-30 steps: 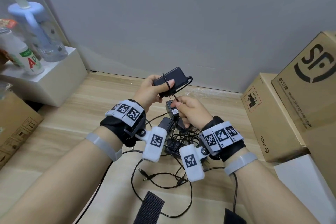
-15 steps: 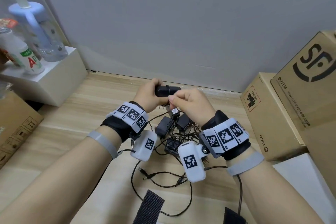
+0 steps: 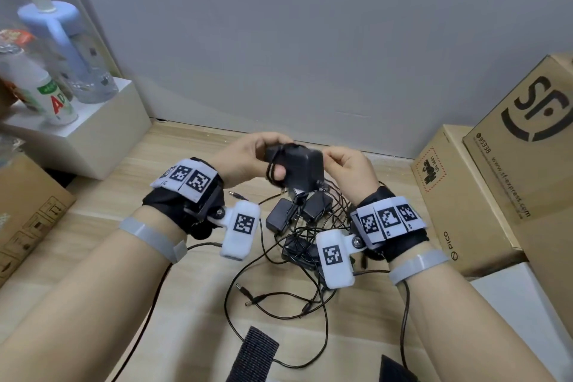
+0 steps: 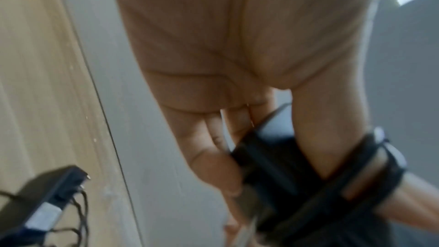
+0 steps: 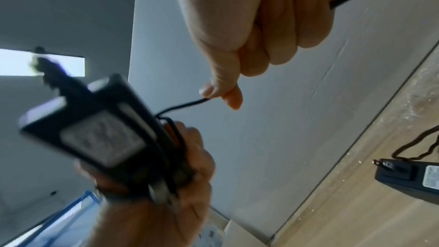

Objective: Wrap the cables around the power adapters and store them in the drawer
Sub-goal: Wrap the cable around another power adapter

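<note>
The adapter (image 3: pixel 302 169) is black, its cable (image 5: pixel 182 106) black too. The table (image 3: pixel 93 211) is pale wood grain. The wristbands (image 3: pixel 389 219) are white with black square codes. The cardboard boxes (image 3: pixel 465 195) are brown with black print. One bottle (image 3: pixel 62 40) is light blue.

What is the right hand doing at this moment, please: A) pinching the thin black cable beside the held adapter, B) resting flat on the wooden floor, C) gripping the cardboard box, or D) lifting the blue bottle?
A: in the right wrist view the right hand pinches the thin black cable between thumb and forefinger, while the left hand grips the black power adapter it leads to.
</note>
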Demonstrator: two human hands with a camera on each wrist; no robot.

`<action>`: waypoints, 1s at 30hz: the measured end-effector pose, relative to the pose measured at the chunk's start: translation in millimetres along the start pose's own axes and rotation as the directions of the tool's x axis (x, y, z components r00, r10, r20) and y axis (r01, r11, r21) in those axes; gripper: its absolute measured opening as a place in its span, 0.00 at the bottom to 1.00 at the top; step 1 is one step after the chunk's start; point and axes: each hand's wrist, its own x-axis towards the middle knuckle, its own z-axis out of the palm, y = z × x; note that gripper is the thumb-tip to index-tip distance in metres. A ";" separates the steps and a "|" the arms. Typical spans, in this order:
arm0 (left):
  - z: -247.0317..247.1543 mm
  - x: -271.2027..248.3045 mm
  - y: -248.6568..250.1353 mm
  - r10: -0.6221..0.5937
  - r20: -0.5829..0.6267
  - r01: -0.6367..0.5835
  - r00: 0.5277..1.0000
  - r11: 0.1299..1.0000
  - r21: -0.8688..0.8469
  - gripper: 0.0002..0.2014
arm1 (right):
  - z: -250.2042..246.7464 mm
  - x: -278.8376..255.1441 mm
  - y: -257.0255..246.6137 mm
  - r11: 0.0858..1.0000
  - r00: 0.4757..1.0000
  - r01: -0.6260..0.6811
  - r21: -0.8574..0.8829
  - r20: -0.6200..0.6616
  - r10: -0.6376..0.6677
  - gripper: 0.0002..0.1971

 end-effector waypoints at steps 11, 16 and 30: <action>17.0 15.4 11.2 -0.010 -0.468 -0.053 0.884 0.991 -0.122 0.09 | 17.1 -10.5 -12.0 0.977 0.977 0.085 -0.194 0.210 -0.044 0.13; 17.9 15.5 5.8 0.006 -0.542 0.039 0.840 0.997 0.073 0.10 | 20.6 -15.1 -7.6 0.963 0.967 0.082 -0.258 0.256 -0.014 0.15; 7.1 2.6 -18.5 -0.088 -0.399 0.359 0.913 0.640 0.680 0.21 | -4.6 -10.0 -31.2 0.841 0.976 0.216 -0.496 0.118 -0.182 0.10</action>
